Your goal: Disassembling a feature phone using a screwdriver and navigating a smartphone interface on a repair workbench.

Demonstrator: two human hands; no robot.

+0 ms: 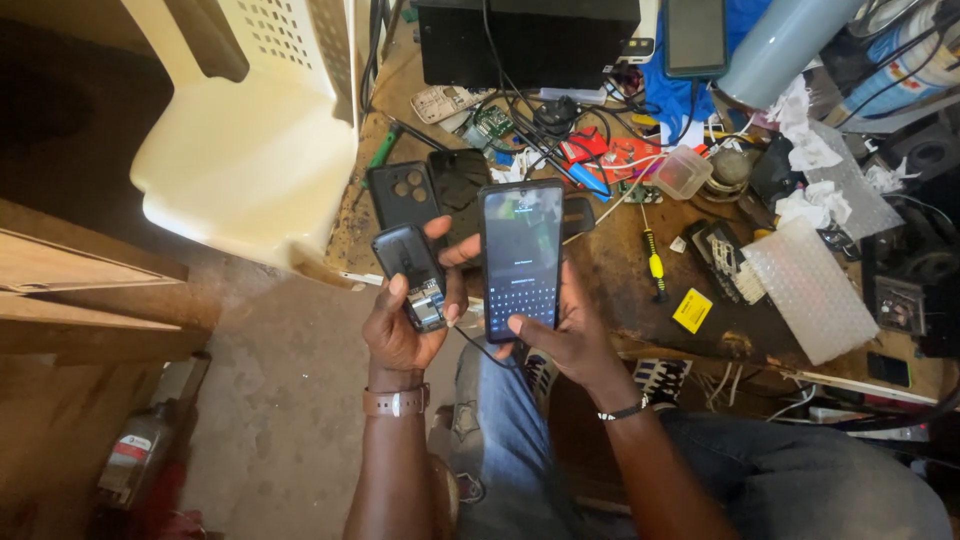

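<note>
Head view: our left hand (400,325) keeps a closed grip on a small dark phone (415,275) with its lower back exposed. Our right hand (570,335) grips an upright smartphone (521,258), screen lit with an on-screen keyboard, thumb on its lower edge. Both are held above our lap, just before the cluttered bench (620,280). A yellow-handled screwdriver (653,262) lies on it.

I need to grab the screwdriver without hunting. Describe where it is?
Start at the cluttered wooden workbench. Just right of the lit smartphone in the right hand lies the screwdriver, alone there with a yellow-and-black handle.
</note>
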